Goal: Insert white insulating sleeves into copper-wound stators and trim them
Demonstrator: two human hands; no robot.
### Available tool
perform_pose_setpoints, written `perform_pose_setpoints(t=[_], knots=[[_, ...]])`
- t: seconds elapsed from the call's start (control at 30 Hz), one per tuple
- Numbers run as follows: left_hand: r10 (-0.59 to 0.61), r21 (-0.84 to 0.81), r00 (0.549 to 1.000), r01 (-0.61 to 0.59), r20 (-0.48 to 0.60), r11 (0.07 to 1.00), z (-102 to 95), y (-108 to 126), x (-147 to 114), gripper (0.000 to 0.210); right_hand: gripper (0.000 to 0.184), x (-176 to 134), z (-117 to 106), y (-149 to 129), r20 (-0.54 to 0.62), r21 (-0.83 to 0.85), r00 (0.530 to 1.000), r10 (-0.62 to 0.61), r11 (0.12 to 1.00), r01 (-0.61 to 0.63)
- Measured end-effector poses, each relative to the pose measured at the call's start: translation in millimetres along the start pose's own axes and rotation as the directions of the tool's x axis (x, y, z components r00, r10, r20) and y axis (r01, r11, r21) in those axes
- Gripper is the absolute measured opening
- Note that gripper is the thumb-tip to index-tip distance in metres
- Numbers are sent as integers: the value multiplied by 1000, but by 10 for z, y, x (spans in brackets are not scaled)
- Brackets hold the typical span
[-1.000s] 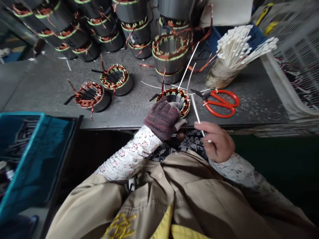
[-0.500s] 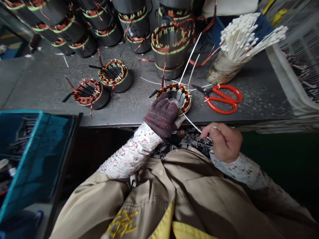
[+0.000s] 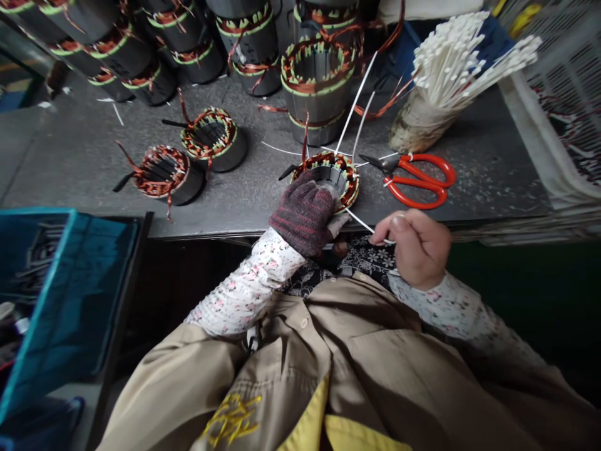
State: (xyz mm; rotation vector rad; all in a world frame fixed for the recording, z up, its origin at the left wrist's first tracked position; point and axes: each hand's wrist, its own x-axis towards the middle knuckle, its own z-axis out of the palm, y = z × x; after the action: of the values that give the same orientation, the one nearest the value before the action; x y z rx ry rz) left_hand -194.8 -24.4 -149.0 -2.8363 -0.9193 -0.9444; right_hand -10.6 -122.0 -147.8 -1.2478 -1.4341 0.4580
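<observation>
A motor stator [image 3: 350, 185] with copper windings sits near the front edge of the grey bench. My left hand [image 3: 303, 213], in a dark maroon-striped glove, is closed over its near left rim, fingers reaching into the bore. White cable ties [image 3: 355, 106] stick up from the far side of the winding. Another white tie [image 3: 359, 220] runs from the stator's near right side to my right hand [image 3: 417, 244], which is bare and pinches its end. Red-handled scissors [image 3: 422, 181] lie to the right of the stator, blades pointing left.
Two wound stators [image 3: 162, 175] stand at left on the bench, with stacked stators [image 3: 319, 88] behind. A worn pot [image 3: 416, 128] full of white ties stands at back right, beside a white plastic crate [image 3: 539, 144]. At lower left is a teal bin [image 3: 47, 269].
My right hand has shifted slightly up and to the left, still pinching the tie. The left hand keeps its hold on the stator; the whole view has moved a little.
</observation>
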Motion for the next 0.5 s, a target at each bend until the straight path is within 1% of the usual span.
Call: perform_pose_setpoints(t=[0.13,0.2,0.23,0.3,0.37,0.43,0.5], knots=[[2,-38,1000,-2,-8,999,15,-8,-25,21,35,97,266,164,-29,18,999,-34,999,34],[-28,-97,999,23,-46,995,19,6,-45,24,34,125,349,237,-41,66,999,2,998,0],[-62,-144,996,53,-60,988,24,19,-55,31,33,133,361,254,-48,104,998,35,994,-29],[-164,-261,985,146,-49,954,43,48,-72,46,30,143,324,240,-39,172,994,105,980,-97],[-257,-365,966,230,-27,902,73,69,-80,53,26,155,237,174,20,193,989,148,970,-149],[-278,-422,959,233,-47,876,103,66,-77,47,22,174,149,96,102,188,985,141,969,-158],[-235,-423,969,183,-74,888,122,42,-65,33,20,196,95,42,145,161,984,108,978,-131]])
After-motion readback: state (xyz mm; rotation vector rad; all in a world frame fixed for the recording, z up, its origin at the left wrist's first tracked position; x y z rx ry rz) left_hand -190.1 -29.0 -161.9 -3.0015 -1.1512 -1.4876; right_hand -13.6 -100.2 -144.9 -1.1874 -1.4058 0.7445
